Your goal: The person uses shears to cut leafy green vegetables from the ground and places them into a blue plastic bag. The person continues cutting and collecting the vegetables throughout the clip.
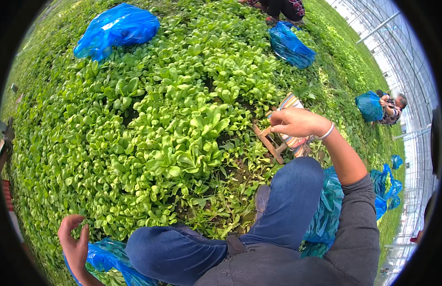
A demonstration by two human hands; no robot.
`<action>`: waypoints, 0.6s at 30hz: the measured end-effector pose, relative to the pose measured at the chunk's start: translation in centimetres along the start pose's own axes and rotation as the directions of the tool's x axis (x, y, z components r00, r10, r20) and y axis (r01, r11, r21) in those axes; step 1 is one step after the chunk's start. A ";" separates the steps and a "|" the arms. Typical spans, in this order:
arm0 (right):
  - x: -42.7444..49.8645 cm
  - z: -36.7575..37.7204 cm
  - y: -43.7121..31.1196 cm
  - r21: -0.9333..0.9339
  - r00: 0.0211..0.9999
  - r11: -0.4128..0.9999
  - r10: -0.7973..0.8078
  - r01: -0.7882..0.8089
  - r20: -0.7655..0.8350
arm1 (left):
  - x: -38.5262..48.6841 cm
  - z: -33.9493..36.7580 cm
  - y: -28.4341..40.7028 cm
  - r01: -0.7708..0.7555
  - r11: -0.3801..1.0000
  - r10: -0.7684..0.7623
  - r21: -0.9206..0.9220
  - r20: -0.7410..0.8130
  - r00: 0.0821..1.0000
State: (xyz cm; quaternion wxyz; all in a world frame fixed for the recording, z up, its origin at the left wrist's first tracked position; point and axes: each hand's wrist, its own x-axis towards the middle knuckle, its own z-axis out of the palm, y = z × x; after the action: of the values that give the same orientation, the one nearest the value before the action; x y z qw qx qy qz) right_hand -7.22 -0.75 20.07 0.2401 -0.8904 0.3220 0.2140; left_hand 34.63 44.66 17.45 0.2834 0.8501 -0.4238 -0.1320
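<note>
My left hand (75, 241) is raised at the lower left, fingers curled apart with nothing seen between them, above an open blue plastic bag (115, 255) with leafy greens inside. On the right, my right hand (294, 122) hangs bent at the wrist over a small folding stool with a striped fabric seat (292, 102) and wooden legs (269, 143). Its fingertips point down and are partly hidden, so a hold on the stool cannot be told. Low leafy green plants (178, 153) grow densely before my knees, with trampled leaves and some bare soil (238, 175) between my feet.
A full blue bag (120, 26) lies on the plants at the upper left. Another bag (290, 44) is near a crouching person (285, 9) at the top. A second person (392, 109) holds a bag at the right. A filled bag (326, 207) rests beside my right leg.
</note>
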 end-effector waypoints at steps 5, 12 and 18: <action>-8.2 6.7 4.1 0.586 0.895 0.677 0.325 -0.445 0.305 | 11.0 11.0 12.7 -0.402 0.880 0.469 -0.253 0.328 0.820; -2.2 24.7 8.6 0.589 0.919 0.728 0.390 -0.350 0.064 | 12.0 23.0 19.6 -0.576 0.695 0.678 -0.431 0.659 0.326; 0.2 32.1 12.5 0.558 0.819 0.710 0.566 -0.429 -0.089 | 8.9 26.0 18.0 -0.467 0.808 0.451 -0.360 0.888 0.095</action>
State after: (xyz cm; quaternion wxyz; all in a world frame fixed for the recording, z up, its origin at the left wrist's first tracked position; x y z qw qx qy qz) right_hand -22.82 8.84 -9.14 0.3581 -0.6911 0.6248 0.0612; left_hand 16.29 19.36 7.30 -0.0082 0.4208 -0.7473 -0.5142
